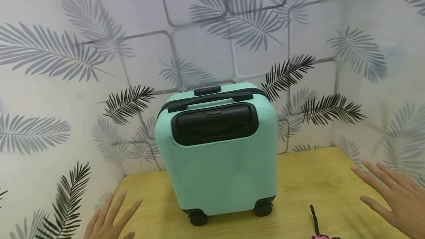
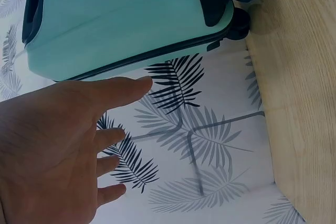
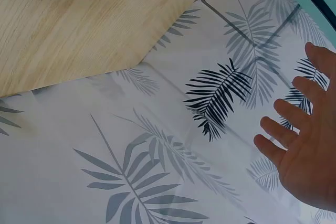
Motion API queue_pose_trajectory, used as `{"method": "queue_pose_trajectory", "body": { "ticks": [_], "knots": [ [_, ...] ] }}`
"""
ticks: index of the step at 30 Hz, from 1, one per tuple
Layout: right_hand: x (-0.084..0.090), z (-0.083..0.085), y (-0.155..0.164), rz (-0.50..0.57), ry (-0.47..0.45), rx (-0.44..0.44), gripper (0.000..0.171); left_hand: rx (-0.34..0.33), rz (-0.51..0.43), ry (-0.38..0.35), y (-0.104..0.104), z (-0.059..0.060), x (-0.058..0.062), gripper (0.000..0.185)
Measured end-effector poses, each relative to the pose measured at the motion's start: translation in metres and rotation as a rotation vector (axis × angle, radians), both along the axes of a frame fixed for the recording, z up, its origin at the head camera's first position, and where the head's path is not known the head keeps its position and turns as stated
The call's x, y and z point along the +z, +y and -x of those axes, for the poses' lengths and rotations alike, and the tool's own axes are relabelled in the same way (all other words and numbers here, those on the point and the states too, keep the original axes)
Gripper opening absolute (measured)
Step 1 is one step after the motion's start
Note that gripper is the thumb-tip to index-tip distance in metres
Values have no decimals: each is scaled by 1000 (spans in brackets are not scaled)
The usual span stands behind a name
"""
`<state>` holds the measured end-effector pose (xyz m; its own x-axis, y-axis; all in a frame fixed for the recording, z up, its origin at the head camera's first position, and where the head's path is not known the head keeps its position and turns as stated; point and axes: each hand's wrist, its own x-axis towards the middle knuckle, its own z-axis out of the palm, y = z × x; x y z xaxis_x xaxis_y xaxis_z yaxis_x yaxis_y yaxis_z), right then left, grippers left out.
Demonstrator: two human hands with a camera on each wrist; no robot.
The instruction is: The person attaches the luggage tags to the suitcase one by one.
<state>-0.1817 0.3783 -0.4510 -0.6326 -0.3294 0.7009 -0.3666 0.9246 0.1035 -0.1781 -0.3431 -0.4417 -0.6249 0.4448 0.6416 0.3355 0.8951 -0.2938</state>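
At the far left, a wall covering (image 1: 40,95) printed with gray and black feathery leaves runs along that side and on behind everything. At the lower left is the person's left hand (image 1: 107,220), in front of the bench's (image 1: 305,176) left side. Its fingers (image 1: 116,204) are spread and almost straight, with hold of nothing; the left wrist view shows its thumb extended, well away from the other fingers.

Next, near the middle, a mint-green hard-shell suitcase (image 1: 222,174) stands upright on the wood-grain bench, between the hands and apart from them. On its top edge sit a black combination lock (image 1: 207,90) and, nearer, a black carry handle (image 1: 212,99). Below these, a black recess (image 1: 215,124) houses the pull handle. 2 black wheels (image 1: 198,218) show at its base.

Right of the suitcase, a black strap (image 1: 314,220) lies toward the near edge, leading to a pink item (image 1: 321,236) cut off by the frame; what it is I cannot tell. Farthest right, the right hand (image 1: 398,196) hovers at the bench's right side, fingers extended, thumb spread apart, likewise holding nothing.
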Motion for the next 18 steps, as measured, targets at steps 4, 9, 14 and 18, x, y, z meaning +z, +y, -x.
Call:
{"method": "queue_pose_trajectory", "body": {
  "ticks": [4, 9, 14, 18],
  "knots": [
    [0, -5, -2, 80, -130, 12, 76, -28, -31, 22, 1, 5, -4, 67],
    [8, -16, -3, 245, -387, 10, 82, -172, -58, 107, 8, 16, -12, 69],
    [18, -21, -1, 400, -567, 65, 74, -279, -139, -62, 15, 15, -13, 62],
    [24, -25, 0, 454, -627, 61, 71, -314, -312, -275, 20, 13, -4, 79]
  ]
}}
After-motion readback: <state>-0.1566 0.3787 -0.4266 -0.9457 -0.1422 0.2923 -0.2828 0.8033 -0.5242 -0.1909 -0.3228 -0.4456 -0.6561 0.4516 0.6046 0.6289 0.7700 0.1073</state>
